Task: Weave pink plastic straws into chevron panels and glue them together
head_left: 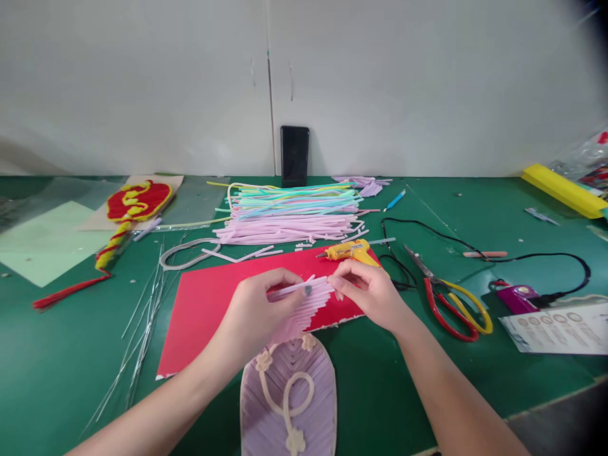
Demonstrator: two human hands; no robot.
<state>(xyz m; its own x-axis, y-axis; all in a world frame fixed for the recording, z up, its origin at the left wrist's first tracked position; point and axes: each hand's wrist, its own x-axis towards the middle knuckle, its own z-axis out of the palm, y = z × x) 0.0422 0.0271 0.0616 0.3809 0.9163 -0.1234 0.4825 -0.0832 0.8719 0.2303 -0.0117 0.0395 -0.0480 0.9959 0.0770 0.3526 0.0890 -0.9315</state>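
Note:
My left hand (263, 304) grips a pale pink panel (301, 315) made of pipe-cleaner strips laid side by side in slanted rows. At its upper right edge, the fingertips of my right hand (368, 292) are pinched together on the end of a pink strip. Both hands are over a red sheet (204, 310) with worn edges. Below the panel lies a lilac oval piece (259, 421) with cream looped trim and small flowers; the panel meets or overlaps its top. Just beyond my right hand, a yellow glue gun (346, 250) rests on the red sheet.
Behind lies a pile of pastel pipe cleaners (292, 215), with a black phone (294, 155) propped against the cabinet. Scissors (449, 297), a black cord (441, 235) and a purple socket (517, 297) are at right. Thin wires (147, 310) and a red-yellow tasselled fan (137, 201) lie left.

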